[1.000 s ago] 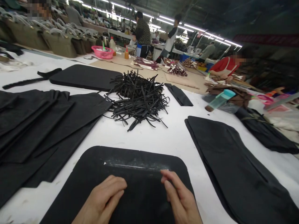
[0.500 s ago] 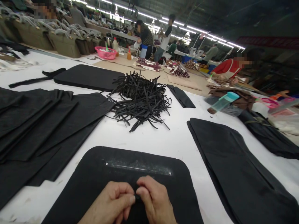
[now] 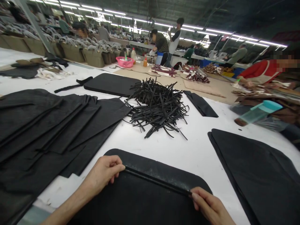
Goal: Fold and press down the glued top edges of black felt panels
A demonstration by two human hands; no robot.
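A narrow black strip [image 3: 157, 180] is stretched between my two hands, over the upper part of a black panel [image 3: 140, 203] with rounded corners. My left hand [image 3: 106, 168] pinches the strip's left end between thumb and fingers. At the other end, my right hand [image 3: 206, 201] pinches it in the same way. The strip lies along or just above the pale smeared band on the panel; whether it touches all the way I cannot tell. Beyond the panel is a loose heap of similar black strips [image 3: 159, 107].
Overlapping black sheets [image 3: 58, 125] cover the left side. Stacked black pieces [image 3: 255, 168] lie on the right, near a teal-lidded bottle [image 3: 257, 113]. Farther back are a thick black stack [image 3: 112, 84], a pink basin [image 3: 124, 62] and a co-worker in red [image 3: 260, 73].
My hands were close together above the panel's middle; now they are wide apart with the strip drawn straight between them. The white marks on the panel are now covered. The view has swung left.
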